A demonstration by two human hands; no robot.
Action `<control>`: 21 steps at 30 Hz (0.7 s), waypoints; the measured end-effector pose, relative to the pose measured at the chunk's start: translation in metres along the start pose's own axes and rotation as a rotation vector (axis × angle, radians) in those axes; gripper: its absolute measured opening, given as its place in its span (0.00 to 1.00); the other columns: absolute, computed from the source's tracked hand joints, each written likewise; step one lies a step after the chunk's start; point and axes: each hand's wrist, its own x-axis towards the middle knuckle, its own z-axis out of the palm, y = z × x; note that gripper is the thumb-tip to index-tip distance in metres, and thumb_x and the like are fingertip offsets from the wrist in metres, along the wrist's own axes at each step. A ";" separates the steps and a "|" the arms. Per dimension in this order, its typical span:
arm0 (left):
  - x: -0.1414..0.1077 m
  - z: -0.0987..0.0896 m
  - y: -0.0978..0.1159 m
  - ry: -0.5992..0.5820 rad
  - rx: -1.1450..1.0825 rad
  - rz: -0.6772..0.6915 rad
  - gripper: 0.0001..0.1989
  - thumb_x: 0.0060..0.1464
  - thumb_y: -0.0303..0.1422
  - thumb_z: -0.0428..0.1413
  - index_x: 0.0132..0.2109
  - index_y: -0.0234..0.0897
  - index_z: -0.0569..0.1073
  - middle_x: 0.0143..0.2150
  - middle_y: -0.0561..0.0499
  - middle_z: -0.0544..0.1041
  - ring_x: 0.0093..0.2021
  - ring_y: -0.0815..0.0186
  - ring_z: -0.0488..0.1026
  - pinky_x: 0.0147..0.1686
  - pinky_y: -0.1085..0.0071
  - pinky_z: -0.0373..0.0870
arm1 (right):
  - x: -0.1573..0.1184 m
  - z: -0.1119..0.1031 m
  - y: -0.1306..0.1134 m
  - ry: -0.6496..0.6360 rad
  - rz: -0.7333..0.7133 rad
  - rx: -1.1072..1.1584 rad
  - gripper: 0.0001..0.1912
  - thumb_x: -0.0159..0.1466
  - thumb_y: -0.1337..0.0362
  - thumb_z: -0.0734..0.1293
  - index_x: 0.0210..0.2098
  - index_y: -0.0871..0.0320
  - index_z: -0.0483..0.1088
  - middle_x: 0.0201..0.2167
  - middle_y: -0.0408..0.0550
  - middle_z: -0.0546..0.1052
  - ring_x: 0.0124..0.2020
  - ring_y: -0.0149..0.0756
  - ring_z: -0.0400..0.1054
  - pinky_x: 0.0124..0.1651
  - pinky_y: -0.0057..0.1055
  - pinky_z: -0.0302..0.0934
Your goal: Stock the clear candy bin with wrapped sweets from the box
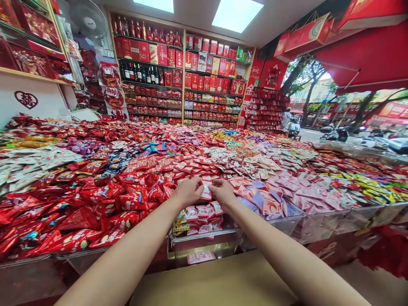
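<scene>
My left hand (188,192) and my right hand (223,194) are close together over the front middle of a candy display. Between them is a small red-and-white candy packet (206,189), with the fingers of both hands closed at its edges. Just below, a clear plastic bin (204,236) holds rows of pink-and-white packets (205,217) and a few yellow packets (181,224) at its left. A flat stack of red-and-white packets (196,165) lies just beyond my hands. Part of the bin's contents is hidden by my hands and forearms.
Glossy red packets (105,208) heap up on the left, pale pink packets (306,191) on the right. One pink packet (201,257) lies low at the front, near a tan surface (213,282). Shelves of bottles and red boxes (153,53) stand behind; a street lies right.
</scene>
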 end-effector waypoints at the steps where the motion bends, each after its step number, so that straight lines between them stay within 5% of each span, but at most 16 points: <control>1: 0.000 0.001 -0.001 0.002 0.021 0.002 0.07 0.49 0.34 0.48 0.30 0.39 0.69 0.22 0.53 0.70 0.23 0.67 0.65 0.24 0.73 0.55 | 0.001 0.000 0.003 -0.024 -0.024 -0.163 0.09 0.52 0.69 0.63 0.33 0.59 0.60 0.30 0.45 0.69 0.32 0.32 0.67 0.33 0.27 0.62; 9: -0.004 0.002 -0.004 -0.118 0.064 0.083 0.08 0.47 0.33 0.48 0.30 0.40 0.72 0.25 0.53 0.75 0.27 0.67 0.69 0.27 0.74 0.60 | 0.005 0.007 0.016 -0.243 -0.082 -0.741 0.09 0.44 0.81 0.62 0.18 0.61 0.66 0.25 0.53 0.73 0.34 0.43 0.68 0.38 0.34 0.58; 16: -0.004 0.000 -0.003 -0.123 0.083 0.110 0.09 0.47 0.32 0.48 0.30 0.39 0.73 0.26 0.51 0.76 0.28 0.66 0.71 0.27 0.73 0.61 | -0.010 0.005 -0.007 -0.366 -0.234 -0.961 0.14 0.50 0.77 0.60 0.35 0.64 0.72 0.39 0.59 0.73 0.41 0.44 0.66 0.40 0.33 0.57; 18: -0.004 0.000 -0.004 -0.125 0.083 0.117 0.09 0.46 0.30 0.48 0.31 0.39 0.73 0.27 0.52 0.76 0.28 0.66 0.71 0.27 0.74 0.61 | -0.019 0.002 -0.017 -0.509 -0.239 -0.989 0.09 0.48 0.75 0.63 0.28 0.62 0.73 0.30 0.53 0.75 0.33 0.40 0.68 0.34 0.30 0.58; 21: -0.005 -0.001 -0.003 -0.129 0.083 0.119 0.10 0.46 0.30 0.48 0.32 0.39 0.73 0.25 0.52 0.76 0.26 0.66 0.70 0.25 0.74 0.60 | -0.033 -0.001 -0.022 -0.921 -0.113 -0.992 0.07 0.45 0.76 0.65 0.19 0.59 0.72 0.16 0.41 0.71 0.19 0.30 0.63 0.25 0.26 0.56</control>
